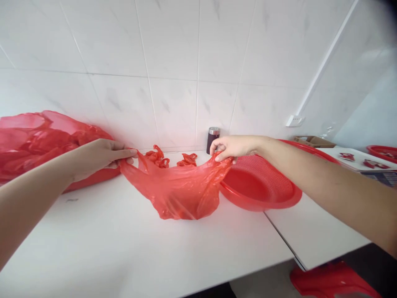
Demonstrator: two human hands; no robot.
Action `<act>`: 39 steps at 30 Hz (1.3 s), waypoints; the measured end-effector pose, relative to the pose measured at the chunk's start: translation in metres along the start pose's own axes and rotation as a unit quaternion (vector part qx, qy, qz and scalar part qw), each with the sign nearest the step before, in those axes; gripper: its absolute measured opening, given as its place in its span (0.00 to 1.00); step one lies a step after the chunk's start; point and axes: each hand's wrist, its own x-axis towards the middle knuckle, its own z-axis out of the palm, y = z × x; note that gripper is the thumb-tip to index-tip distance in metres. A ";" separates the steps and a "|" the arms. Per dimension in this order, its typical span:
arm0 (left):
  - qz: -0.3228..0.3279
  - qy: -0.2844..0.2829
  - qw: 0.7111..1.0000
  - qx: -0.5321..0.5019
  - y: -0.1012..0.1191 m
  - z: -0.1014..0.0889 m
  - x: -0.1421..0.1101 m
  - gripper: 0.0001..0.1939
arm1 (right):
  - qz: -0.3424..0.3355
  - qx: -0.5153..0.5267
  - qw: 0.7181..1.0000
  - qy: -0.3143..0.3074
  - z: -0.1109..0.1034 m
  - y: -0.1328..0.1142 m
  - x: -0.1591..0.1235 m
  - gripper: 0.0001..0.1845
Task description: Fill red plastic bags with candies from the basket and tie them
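Observation:
A thin red plastic bag [182, 190] is stretched between my two hands over the white table, its lower part sagging. My left hand [116, 154] pinches one top corner between thumb and fingers. The opposite corner is gripped by my right hand [225, 149], which is in front of a red plastic basket [260, 200]. Something faint and darker shows at the bottom of the bag, but I cannot make it out. Behind the bag lie small crumpled red plastic pieces [187, 159] near the wall. To the left of my left hand is a large heap of red plastic bags [43, 140].
A dark bottle with a silver lid [213, 138] stands against the tiled wall. At the right are a white board [356, 155] bearing small dark red items, a cardboard box [313, 141] and another red basket [383, 150]. A red stool [335, 281] is below the table's front edge.

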 end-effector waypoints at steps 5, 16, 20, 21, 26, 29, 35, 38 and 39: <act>-0.035 -0.033 0.999 0.024 0.013 0.007 -0.005 0.20 | -0.089 -0.023 0.988 0.126 -0.016 -0.028 -0.001 0.09; 0.012 -0.027 0.992 -0.125 0.031 0.022 -0.005 0.16 | -0.022 -0.297 0.929 0.220 -0.007 -0.052 0.020 0.13; 0.036 0.014 0.995 -0.088 0.034 0.030 -0.006 0.25 | -0.042 -0.212 0.959 0.184 0.005 -0.063 0.026 0.18; 0.049 0.044 0.996 -0.065 0.035 0.033 -0.007 0.27 | -0.060 -0.192 0.963 0.177 0.008 -0.066 0.028 0.18; 0.133 -0.037 0.975 -0.176 0.033 0.049 -0.010 0.32 | -0.214 -0.125 0.949 0.193 0.031 -0.079 0.042 0.16; 0.109 -0.164 0.958 -0.208 0.031 0.061 -0.008 0.33 | -0.306 -0.067 0.932 0.181 0.050 -0.088 0.050 0.14; 0.026 -0.176 0.969 -0.172 0.025 0.080 -0.007 0.12 | -0.391 0.023 0.906 0.158 0.086 -0.093 0.060 0.08; -0.035 -0.150 0.967 -0.203 0.019 0.079 -0.007 0.17 | -0.368 0.051 0.909 0.187 0.087 -0.073 0.064 0.06; -0.055 -0.141 0.964 -0.218 0.016 0.079 -0.006 0.19 | -0.350 0.055 0.913 0.202 0.086 -0.064 0.066 0.07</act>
